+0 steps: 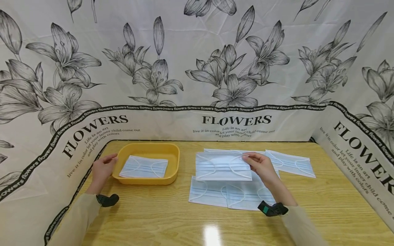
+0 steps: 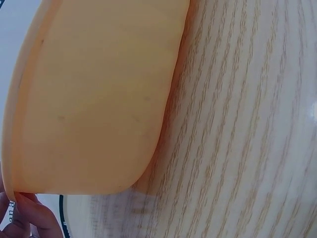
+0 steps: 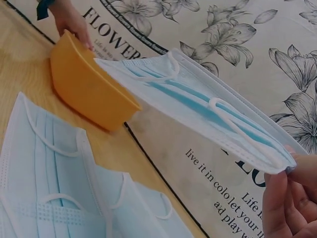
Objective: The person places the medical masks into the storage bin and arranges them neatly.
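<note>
My right hand [image 1: 260, 166] pinches one end of a pale blue face mask [image 1: 223, 166] between thumb and fingers, holding it raised above other masks. In the right wrist view that mask [image 3: 198, 106] stretches out from the fingertips, its white ear loops on top. My left hand [image 1: 103, 171] grips the left rim of a yellow plastic basin [image 1: 144, 181]; the left wrist view shows thumb and fingers [image 2: 37, 215] pinching the rim at its corner. Inside the basin one face mask [image 1: 144, 166] lies flat.
Several overlapping masks [image 1: 209, 194] lie on the wooden table [image 1: 160, 215] beneath and behind the raised one, another mask [image 1: 292, 164] reaching out to the right. A flower-printed cloth [image 1: 172, 85] hangs behind the table and along both sides.
</note>
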`<state>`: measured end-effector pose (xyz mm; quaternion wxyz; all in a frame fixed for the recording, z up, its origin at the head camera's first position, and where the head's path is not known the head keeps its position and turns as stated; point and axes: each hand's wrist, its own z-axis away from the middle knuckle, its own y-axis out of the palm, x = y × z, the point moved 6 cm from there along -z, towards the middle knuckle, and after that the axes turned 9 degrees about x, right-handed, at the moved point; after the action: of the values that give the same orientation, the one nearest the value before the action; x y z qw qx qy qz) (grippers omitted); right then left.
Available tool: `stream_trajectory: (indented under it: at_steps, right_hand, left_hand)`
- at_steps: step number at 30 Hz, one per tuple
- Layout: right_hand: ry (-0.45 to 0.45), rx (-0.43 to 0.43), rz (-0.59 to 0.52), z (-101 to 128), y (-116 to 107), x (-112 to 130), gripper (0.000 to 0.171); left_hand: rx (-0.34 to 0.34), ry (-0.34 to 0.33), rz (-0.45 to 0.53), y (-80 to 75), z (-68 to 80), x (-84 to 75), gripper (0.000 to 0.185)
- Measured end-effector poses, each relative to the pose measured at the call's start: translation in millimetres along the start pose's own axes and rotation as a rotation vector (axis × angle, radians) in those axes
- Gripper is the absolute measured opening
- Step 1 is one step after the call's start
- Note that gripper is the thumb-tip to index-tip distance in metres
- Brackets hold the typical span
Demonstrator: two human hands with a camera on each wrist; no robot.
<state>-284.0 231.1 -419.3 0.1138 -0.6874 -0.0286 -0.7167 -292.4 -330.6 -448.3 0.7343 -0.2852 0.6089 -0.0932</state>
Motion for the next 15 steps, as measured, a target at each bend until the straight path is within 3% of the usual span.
stream_trajectory:
  at_steps: [15]
  right_hand:
    - [-0.002,0.031,-0.042,-22,37,0,0.021]
  left_hand:
    - [0.005,-0.025,0.008,0.1,-0.5,-1.2,0.038]
